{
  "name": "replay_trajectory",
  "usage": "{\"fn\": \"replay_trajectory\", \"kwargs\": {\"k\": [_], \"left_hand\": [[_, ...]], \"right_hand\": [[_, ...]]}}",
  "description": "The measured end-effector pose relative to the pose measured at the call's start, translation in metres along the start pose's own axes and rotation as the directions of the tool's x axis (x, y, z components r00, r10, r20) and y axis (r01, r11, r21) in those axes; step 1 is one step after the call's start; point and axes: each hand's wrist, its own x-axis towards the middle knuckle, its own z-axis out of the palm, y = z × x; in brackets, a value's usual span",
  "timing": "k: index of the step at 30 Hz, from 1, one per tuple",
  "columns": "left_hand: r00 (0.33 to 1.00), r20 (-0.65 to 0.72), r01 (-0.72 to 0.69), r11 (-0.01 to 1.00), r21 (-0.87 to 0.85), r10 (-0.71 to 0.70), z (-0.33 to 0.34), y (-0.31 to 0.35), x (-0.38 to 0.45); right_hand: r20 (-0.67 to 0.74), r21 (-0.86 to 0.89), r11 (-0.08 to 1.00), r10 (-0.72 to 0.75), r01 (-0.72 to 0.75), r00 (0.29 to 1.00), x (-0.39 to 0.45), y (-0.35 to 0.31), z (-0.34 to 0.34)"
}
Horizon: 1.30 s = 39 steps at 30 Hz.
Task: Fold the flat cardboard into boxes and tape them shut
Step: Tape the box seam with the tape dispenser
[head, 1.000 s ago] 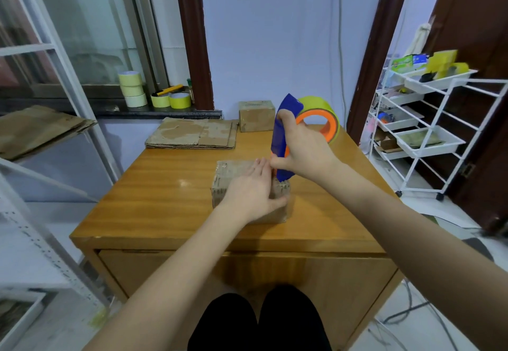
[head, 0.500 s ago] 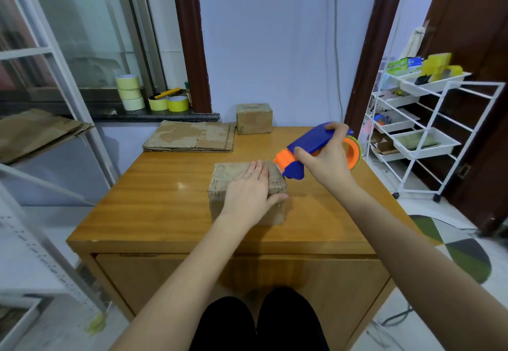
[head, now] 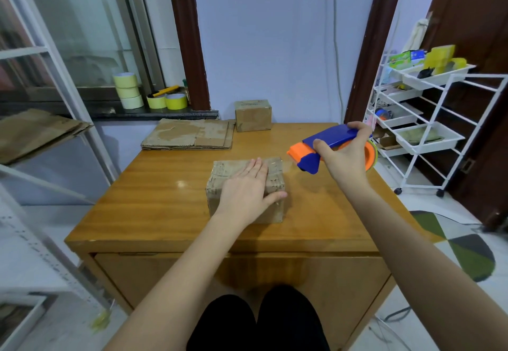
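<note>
While the left hand (head: pixel 248 191) presses flat on the cardboard box (head: pixel 244 189) mid-table (head: pixel 154 205), the right hand (head: pixel 347 155) grips a tape dispenser (head: pixel 327 144) just beside it. Light, crushable box, probably; best steadied from above.

table (head: pixel 165 207) | box (head: pixel 220 185) | flat cardboard (head: pixel 189 134) | far box (head: pixel 253 115)

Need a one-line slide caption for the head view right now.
Left hand presses flat on the small brown cardboard box while right hand holds the blue-and-orange tape dispenser beside it.
</note>
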Motion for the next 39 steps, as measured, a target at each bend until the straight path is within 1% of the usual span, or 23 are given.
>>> {"fn": "replay_trajectory", "kwargs": {"k": [3, 4, 6, 7, 8, 12, 16, 19, 22, 26, 29, 36, 39], "left_hand": [[1.000, -0.004, -0.005, 1.000, 0.008, 0.005, 0.001, 0.000, -0.001], [1.000, -0.007, -0.005, 1.000, 0.010, 0.005, 0.001, -0.001, -0.001], [1.000, -0.007, -0.006, 1.000, 0.016, 0.006, 0.002, -0.002, 0.000], [1.000, -0.003, -0.009, 1.000, 0.019, 0.010, 0.002, -0.001, 0.000], [1.000, 0.003, -0.012, 1.000, 0.020, 0.012, 0.002, -0.001, 0.001], [1.000, 0.002, -0.015, 1.000, 0.007, 0.015, 0.003, -0.002, 0.003], [0.999, -0.036, -0.023, 1.000, -0.004, 0.023, 0.004, -0.002, -0.001], [0.999, -0.035, -0.036, 0.999, -0.003, 0.036, 0.004, -0.002, 0.000], [0.998, -0.041, -0.042, 0.999, 0.008, 0.043, 0.005, -0.002, -0.001], [0.991, -0.099, -0.090, 0.996, 0.022, 0.092, 0.009, -0.003, -0.002], [0.991, -0.090, -0.104, 0.995, -0.003, 0.103, 0.009, -0.004, -0.002], [0.987, -0.120, -0.113, 0.994, -0.007, 0.111, 0.012, -0.004, 0.000], [0.977, -0.133, -0.169, 0.986, 0.014, 0.169, 0.010, -0.002, 0.002]], "right_hand": [[-0.019, 0.013, 0.999, 0.037, -0.037, 0.999, 0.001, 0.002, 0.000], [-0.040, 0.033, 0.998, 0.060, -0.059, 0.997, 0.002, 0.004, -0.002], [-0.126, 0.103, 0.989, 0.114, -0.101, 0.985, 0.008, 0.008, -0.014], [-0.154, 0.116, 0.987, 0.125, -0.108, 0.980, 0.010, 0.009, -0.021], [-0.150, 0.095, 0.990, 0.115, -0.101, 0.982, 0.011, 0.010, -0.028], [-0.017, -0.086, 0.996, -0.020, 0.018, 1.000, 0.002, 0.014, -0.033], [0.084, -0.240, 0.968, -0.058, 0.077, 0.995, -0.003, 0.015, -0.020], [0.144, -0.347, 0.928, -0.087, 0.133, 0.986, -0.009, 0.015, -0.009], [0.188, -0.397, 0.899, -0.121, 0.188, 0.975, -0.013, 0.013, 0.000], [0.232, -0.448, 0.865, -0.132, 0.226, 0.964, -0.015, 0.011, 0.009], [0.266, -0.478, 0.839, -0.142, 0.258, 0.954, -0.019, 0.010, 0.018], [0.302, -0.518, 0.792, -0.183, 0.322, 0.936, -0.022, 0.002, 0.031], [0.301, -0.521, 0.793, -0.177, 0.317, 0.937, -0.020, 0.004, 0.031]]}}
